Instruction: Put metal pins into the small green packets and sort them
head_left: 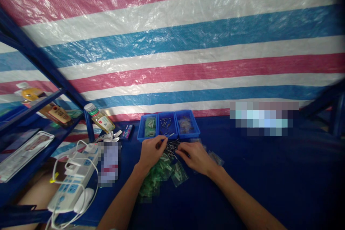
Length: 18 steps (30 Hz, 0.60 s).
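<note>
My left hand (153, 153) is closed in a pinch at the front of the blue trays, and a small slim silvery piece (170, 135) shows at its fingertips. My right hand (196, 156) has its fingers pressed together at the right side of a pile of small black-and-silver pin-like pieces (172, 147); what they hold is too small to make out. Below the pile lie many small greenish clear packets (153, 179), with a separate clear packet (179, 174) beside them. More clear packets (215, 158) lie by my right wrist, partly hidden.
Three joined blue trays hold green packets (150, 124), slim dark pieces (166, 125) and clear packets (185, 125). At left are a bottle (99, 118), a small blue box (127, 132), a power strip (78, 179) with looping white cables, and a blue metal frame (54, 68). Striped sheeting hangs behind.
</note>
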Each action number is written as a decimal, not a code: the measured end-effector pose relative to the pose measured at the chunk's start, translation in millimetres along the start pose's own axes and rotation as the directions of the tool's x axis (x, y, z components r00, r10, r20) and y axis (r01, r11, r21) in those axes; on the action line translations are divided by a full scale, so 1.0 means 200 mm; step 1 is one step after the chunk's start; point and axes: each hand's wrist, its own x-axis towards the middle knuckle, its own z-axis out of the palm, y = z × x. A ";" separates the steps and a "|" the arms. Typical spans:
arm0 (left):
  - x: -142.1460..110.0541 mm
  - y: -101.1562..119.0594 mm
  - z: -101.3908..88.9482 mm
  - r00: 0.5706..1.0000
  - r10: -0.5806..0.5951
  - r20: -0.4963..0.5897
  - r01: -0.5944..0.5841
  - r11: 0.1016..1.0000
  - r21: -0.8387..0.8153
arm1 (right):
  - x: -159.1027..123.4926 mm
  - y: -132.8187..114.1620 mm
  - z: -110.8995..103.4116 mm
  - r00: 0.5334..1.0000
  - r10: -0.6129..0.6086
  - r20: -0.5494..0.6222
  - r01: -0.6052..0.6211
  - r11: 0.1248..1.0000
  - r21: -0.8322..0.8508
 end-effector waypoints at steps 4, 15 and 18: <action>0.01 -0.03 0.00 0.986 -0.126 -0.105 0.133 0.990 0.053 | 0.00 -0.04 0.00 0.985 -0.040 0.170 0.056 0.994 -0.093; 0.03 -0.02 -0.02 0.969 -0.231 -0.087 0.245 0.945 0.219 | 0.01 -0.06 -0.03 0.974 -0.031 0.223 0.061 0.989 -0.132; 0.03 -0.02 -0.02 0.971 -0.230 -0.072 0.240 0.942 0.235 | 0.00 -0.06 -0.03 0.974 -0.042 0.223 0.073 0.989 -0.130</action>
